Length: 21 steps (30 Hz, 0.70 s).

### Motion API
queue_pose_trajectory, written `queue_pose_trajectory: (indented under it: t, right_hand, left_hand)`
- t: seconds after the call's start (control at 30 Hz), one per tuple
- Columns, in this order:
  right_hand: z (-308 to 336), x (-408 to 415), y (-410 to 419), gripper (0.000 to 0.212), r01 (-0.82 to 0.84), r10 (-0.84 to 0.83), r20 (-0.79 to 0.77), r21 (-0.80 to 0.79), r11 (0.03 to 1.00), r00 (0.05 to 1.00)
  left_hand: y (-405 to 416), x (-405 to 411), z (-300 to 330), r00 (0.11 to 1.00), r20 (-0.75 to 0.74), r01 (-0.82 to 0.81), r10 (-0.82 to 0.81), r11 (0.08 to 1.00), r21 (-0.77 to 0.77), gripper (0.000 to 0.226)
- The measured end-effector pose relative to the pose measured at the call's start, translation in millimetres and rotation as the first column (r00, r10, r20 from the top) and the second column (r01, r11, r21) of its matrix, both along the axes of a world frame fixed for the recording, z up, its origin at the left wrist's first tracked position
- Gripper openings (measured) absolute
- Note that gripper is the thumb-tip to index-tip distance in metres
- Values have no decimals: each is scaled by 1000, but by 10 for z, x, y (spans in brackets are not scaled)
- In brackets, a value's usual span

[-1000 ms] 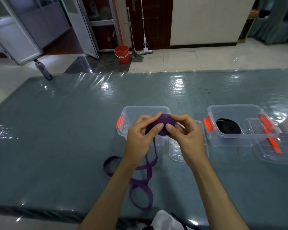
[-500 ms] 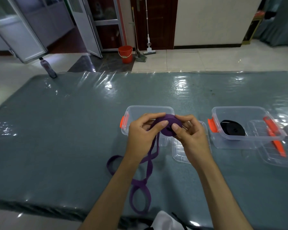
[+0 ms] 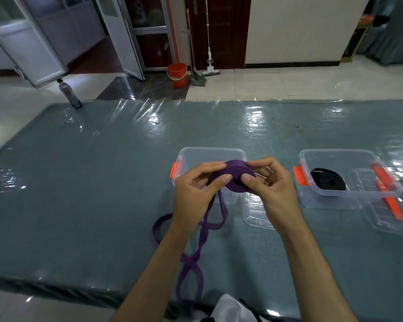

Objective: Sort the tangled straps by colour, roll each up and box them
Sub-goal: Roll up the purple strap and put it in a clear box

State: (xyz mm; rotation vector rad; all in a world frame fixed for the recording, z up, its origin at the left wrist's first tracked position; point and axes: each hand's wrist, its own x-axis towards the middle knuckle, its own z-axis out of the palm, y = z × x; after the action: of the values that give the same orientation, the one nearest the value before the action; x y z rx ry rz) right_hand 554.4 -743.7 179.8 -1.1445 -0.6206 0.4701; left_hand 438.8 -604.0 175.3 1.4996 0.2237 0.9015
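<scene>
Both hands hold a partly wound purple strap roll (image 3: 236, 173) above the near edge of an empty clear box (image 3: 209, 154) with orange latches. My left hand (image 3: 196, 194) pinches the strap where it feeds onto the roll. My right hand (image 3: 270, 187) grips the roll, thumb on its face. The loose purple tail (image 3: 191, 259) hangs down and loops over the table to its near edge. A second clear box (image 3: 342, 156) to the right holds a rolled black strap (image 3: 327, 182).
Two clear lids lie on the grey-green plastic-covered table (image 3: 102, 182): one lid (image 3: 254, 212) under my right hand, another lid (image 3: 391, 217) with an orange latch leaning on the right box. A bottle (image 3: 69, 92) stands at the far left corner. A red bucket and mops stand on the floor beyond.
The roll has grown slightly as more purple strap is wound on; the loose tail on the table has shortened and shifted. The view has tilted a little.
</scene>
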Motion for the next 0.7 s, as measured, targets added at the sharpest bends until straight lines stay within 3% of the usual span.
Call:
queue_pose_trajectory:
  t: [0.1,0.27,0.37,0.5,0.6,0.7]
  right_hand:
    - [63,-20,22,44,30,-30,13,47,998,999]
    - [41,-152,116,29,39,-34,-90,49,998,995]
    - [69,-140,89,36,26,-30,-67,-53,998,997]
    - [147,-127,76,56,21,-20,25,-10,1000,999]
    - [123,-195,113,48,53,-52,51,-11,999,997]
    - [114,-258,99,33,21,-21,-36,-15,1000,999]
  left_hand:
    - [3,-9,-10,1000,21,-11,10,999,36,37]
    - [49,-15,98,999,-18,30,-30,1000,8,39]
    - [43,-31,133,997,-77,-17,10,996,-90,42]
    - [24,-37,168,988,-137,54,-73,989,-135,35]
    - [74,-39,220,978,-192,74,-85,995,-65,19]
    - [155,-70,231,972,-224,85,-68,994,66,15]
